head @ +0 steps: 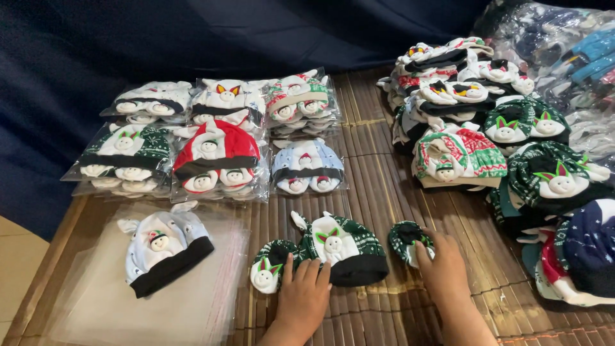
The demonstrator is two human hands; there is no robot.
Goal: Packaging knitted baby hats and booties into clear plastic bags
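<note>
A bamboo mat [378, 192] covers the table from the middle of the frame down to the bottom edge, with a dark blue cloth [192, 38] hanging across the top. At the right edge a big loose heap of baby hats [500, 141] runs from the upper right to the lower right, white, green, red and navy, each with a small animal face sewn on. In the upper left, sealed clear bags of hat sets [218, 134] lie in two rows, touching or overlapping one another. At the lower left is a stack of empty clear bags [96, 301], and on it lies a white hat with a black band [163, 250], tilted.

In the lower middle a green and white hat [343, 247] lies on the mat. Just left of it, touching it, is a small green mitten [269, 266] with a white face. Just right of it, a little apart, is a second green mitten [407, 237].

The left hand [304, 295] rises from the bottom edge, fingers spread and flat, tips resting on the left mitten and the black band of the green hat, gripping nothing. The right hand [442, 259] lies half curled over the second mitten, fingers on its right side; whether it pinches it I cannot tell.
</note>
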